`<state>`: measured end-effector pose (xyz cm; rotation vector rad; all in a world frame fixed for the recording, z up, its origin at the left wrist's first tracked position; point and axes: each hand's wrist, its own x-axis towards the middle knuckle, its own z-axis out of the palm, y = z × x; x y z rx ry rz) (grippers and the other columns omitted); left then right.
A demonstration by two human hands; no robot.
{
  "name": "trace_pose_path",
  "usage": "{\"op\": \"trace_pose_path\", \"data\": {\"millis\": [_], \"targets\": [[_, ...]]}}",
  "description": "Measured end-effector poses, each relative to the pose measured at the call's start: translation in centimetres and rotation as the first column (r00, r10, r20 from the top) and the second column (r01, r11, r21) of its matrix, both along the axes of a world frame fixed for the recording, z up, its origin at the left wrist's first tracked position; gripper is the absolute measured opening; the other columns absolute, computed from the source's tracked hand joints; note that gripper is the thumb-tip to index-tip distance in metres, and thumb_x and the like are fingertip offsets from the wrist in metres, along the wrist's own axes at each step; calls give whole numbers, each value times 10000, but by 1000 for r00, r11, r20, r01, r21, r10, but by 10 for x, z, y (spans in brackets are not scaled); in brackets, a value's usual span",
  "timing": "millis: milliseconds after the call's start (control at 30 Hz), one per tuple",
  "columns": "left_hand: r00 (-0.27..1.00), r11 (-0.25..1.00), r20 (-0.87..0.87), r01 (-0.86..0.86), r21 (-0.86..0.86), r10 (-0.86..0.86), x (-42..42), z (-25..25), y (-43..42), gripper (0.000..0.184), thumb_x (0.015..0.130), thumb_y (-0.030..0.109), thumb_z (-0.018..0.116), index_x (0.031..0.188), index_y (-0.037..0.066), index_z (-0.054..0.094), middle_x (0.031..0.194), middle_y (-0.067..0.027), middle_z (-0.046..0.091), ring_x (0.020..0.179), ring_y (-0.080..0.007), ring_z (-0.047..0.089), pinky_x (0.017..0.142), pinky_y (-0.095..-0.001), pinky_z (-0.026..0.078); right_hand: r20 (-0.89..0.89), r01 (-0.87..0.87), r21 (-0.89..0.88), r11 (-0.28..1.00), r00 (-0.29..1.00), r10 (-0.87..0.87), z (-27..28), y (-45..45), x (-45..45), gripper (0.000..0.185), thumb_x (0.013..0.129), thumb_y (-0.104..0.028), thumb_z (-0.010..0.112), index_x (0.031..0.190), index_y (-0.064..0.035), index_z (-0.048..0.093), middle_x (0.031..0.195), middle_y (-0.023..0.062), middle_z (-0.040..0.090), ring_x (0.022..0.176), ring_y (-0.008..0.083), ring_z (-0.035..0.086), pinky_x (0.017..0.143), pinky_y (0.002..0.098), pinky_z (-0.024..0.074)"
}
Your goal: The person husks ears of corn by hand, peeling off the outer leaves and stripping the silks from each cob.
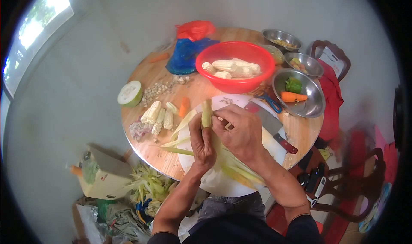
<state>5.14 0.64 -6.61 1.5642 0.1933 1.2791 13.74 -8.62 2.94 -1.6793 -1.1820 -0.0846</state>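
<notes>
My left hand is closed around a slim ear of corn, held upright with its pale green husk on. Close against the ear's right side, my right hand has its fingers curled in a pinch at the husk; the fingertips are partly hidden. Loose husk leaves lie below my hands on the white cutting board. To the right, a cleaver with a dark red handle rests on the board.
Behind the board, a red basin holds several peeled cobs. Steel bowls stand at right, one with a carrot and green pepper. Scissors lie near them. Corn pieces and a cut gourd sit at left. Husks pile below.
</notes>
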Motion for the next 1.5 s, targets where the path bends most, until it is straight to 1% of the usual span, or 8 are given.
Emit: {"op": "trace_pose_path", "data": {"millis": [300,500,567,667,867,1000,1167,1500], "targets": [[992,991,-76,-93,93,100,3,-7,-4,377,1083,172,457,1416,-4,440,1299,-170,516,1193,-253,521,1059,-384,401,72,99,51,994,992,-103,-4,-2,-4,107,848,-177,731,916,-97,754,894,59,724,729,253,717,648,366,558],[987,978,-77,-127,163,141,-2,2,-4,425,1088,248,455,1424,-12,429,1316,-171,511,1204,-247,511,1064,-385,394,-210,157,160,974,970,-122,-17,8,-8,106,831,-116,730,899,-34,736,830,86,729,688,200,710,657,329,566],[993,988,-66,-85,126,94,-4,0,1,455,1088,285,463,1432,-10,420,1323,-164,508,1199,-239,511,1053,-381,402,-701,39,224,974,700,133,-30,14,1,139,894,-119,681,909,12,729,788,65,718,689,143,688,680,311,570],[999,999,-12,-50,-20,49,-4,-5,12,529,1078,358,492,1448,-8,397,1291,-133,525,1153,-219,531,1004,-367,438,-856,-33,231,972,468,220,-46,9,19,214,974,-168,641,951,28,722,876,51,724,729,137,693,727,321,607],[996,986,-85,-17,-168,3,-5,9,16,554,1010,281,662,1438,36,409,1198,-88,579,1061,-174,568,918,-322,494,-673,-153,472,868,574,467,-62,6,6,225,1069,-161,505,1200,-9,608,1160,119,686,1077,165,656,978,338,533],[977,987,-215,-38,-154,4,-5,14,11,585,990,223,635,1478,13,390,1160,-110,614,1064,-203,612,923,-354,514,-728,-62,564,824,433,531,-63,9,-6,144,1093,-171,478,1121,-51,552,1055,84,639,1014,167,624,1039,372,495],[957,874,105,290,-389,-271,-13,-19,50,595,997,202,661,1511,69,393,1140,-89,613,993,-198,611,863,-349,535,-830,-64,527,847,173,530,-104,-19,-5,191,1090,-205,509,1000,-36,512,809,0,483,775,104,471,806,304,472],[914,753,197,404,-519,-354,-6,-18,83,816,869,465,784,1491,73,431,1090,-100,630,933,-242,647,811,-384,554,-811,-260,223,940,486,327,-145,-97,-34,117,1089,-120,462,1031,-27,503,784,-6,475,735,93,428,763,275,456]]}}
